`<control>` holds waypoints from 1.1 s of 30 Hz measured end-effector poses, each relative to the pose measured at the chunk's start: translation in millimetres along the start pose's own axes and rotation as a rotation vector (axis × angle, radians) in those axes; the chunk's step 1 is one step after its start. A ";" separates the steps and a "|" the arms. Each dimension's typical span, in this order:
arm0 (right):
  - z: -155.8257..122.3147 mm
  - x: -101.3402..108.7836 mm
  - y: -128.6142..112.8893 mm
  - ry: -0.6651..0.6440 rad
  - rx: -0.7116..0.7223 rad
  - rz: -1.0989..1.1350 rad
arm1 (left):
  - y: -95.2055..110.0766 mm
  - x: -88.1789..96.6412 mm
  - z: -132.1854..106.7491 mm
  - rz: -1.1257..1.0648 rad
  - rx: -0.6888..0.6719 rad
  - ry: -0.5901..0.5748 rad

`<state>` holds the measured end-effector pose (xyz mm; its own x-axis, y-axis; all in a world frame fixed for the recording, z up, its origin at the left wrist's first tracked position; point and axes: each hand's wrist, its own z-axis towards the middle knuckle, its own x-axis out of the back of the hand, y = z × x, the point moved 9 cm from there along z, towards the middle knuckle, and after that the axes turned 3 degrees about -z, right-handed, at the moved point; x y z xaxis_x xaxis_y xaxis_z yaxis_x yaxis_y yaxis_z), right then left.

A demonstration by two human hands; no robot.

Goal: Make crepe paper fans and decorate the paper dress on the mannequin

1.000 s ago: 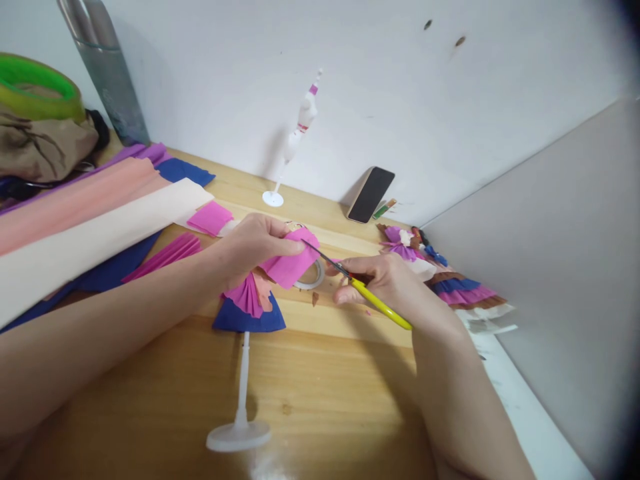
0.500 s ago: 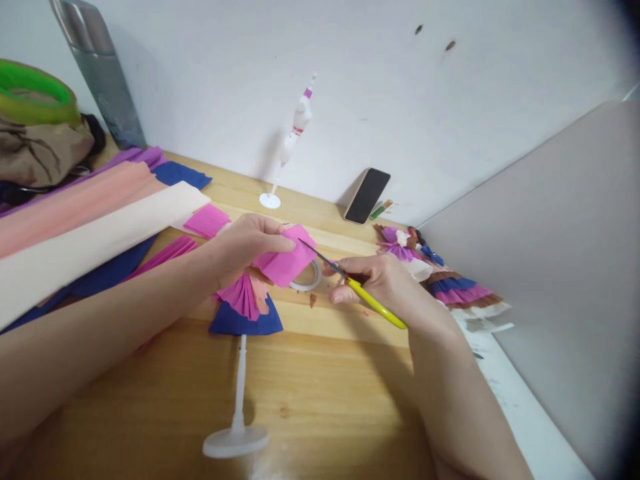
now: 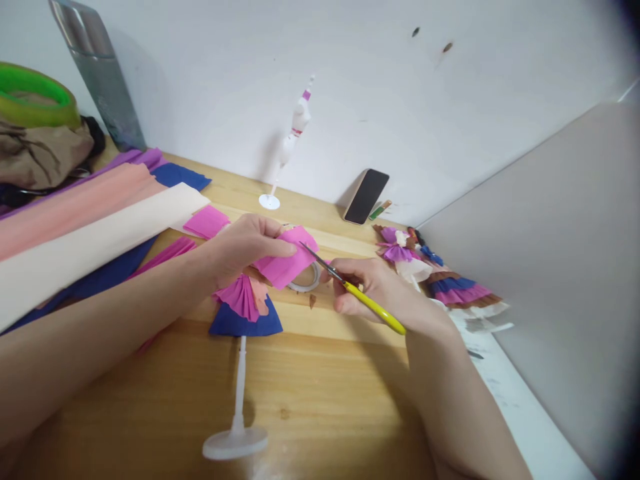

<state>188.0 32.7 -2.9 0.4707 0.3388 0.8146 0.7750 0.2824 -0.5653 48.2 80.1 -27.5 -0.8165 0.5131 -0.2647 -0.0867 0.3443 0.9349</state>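
My left hand pinches a folded piece of pink crepe paper above the wooden table. My right hand is closed on yellow-handled scissors, whose blade tips touch the paper's right edge. Under the paper lies a doll stand on its side, dressed in a blue, pink and peach pleated paper skirt. A roll of tape lies just behind the paper.
Long crepe sheets in cream, peach, blue and purple lie at left. An upright white mannequin stand and a phone lean by the wall. A finished paper dress lies at right, beside a grey panel.
The scissors' blades have shifted slightly along the pink paper's edge and my right hand has dropped a little. My left hand keeps its hold.
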 end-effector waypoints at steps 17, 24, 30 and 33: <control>4.1 -7.2 -8.0 -0.006 0.085 0.093 | -2.0 -4.6 -2.4 0.074 0.009 0.062; 5.4 -8.1 -5.0 0.014 0.060 0.087 | -2.0 -4.3 -1.9 0.125 0.021 0.067; 6.2 -8.7 0.5 0.031 0.015 0.105 | -4.0 -3.1 -2.6 0.118 0.032 0.070; 5.7 -9.0 0.3 0.028 -0.006 0.110 | -5.9 -1.4 1.0 0.114 0.011 0.067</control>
<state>181.6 34.9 -11.2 0.5644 0.3419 0.7514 0.7206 0.2400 -0.6505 50.4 78.1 -32.8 -0.8571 0.4955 -0.1405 0.0141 0.2954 0.9553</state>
